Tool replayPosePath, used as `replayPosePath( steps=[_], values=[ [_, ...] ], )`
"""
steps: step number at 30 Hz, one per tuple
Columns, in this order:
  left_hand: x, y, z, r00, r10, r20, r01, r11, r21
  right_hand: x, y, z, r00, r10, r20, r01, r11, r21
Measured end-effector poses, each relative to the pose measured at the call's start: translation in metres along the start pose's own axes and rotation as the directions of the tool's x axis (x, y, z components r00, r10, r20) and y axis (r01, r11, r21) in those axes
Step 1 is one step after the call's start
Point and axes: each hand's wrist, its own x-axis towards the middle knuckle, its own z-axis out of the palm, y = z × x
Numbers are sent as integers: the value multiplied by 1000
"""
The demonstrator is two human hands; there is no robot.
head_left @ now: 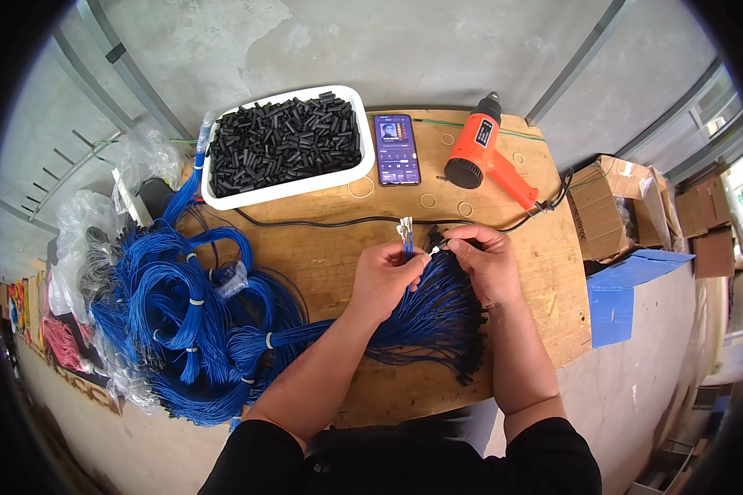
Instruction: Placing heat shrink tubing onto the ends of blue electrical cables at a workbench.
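My left hand is closed around a few blue wires whose pale metal-and-clear terminals stick up above the fingers. Its thumb and forefinger pinch one wire close to its white terminal. Against that terminal, my right hand pinches a small black sleeve between thumb and fingers. Whether the terminal's tip sits inside the sleeve is too small to tell. Below and between the hands, a fan of blue wires lies on the table, many ending in black sleeves.
A white tub heaped with black sleeves stands at the back. Beside it are a phone and an orange heat gun, its black cord crossing behind my hands. Tied blue wire coils cover the left side. Cardboard boxes stand right.
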Motion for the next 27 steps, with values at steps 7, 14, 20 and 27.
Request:
replayPosePath(
  steps=[7,14,20,27],
  values=[
    [0,1,-1,1000,-13,26,14,1000,-24,0,-1,-3,999,-3,40,3,1000,-16],
    [-1,2,-1,999,-25,30,26,999,-28,-1,-2,-3,998,26,53,-28,999,25],
    [0,3,-3,998,-38,57,42,997,-63,-1,-3,-4,997,27,72,-28,1000,12],
    [-1,4,-4,995,-37,94,44,997,-70,0,-4,-6,994,9,111,-12,1000,20]
  ],
)
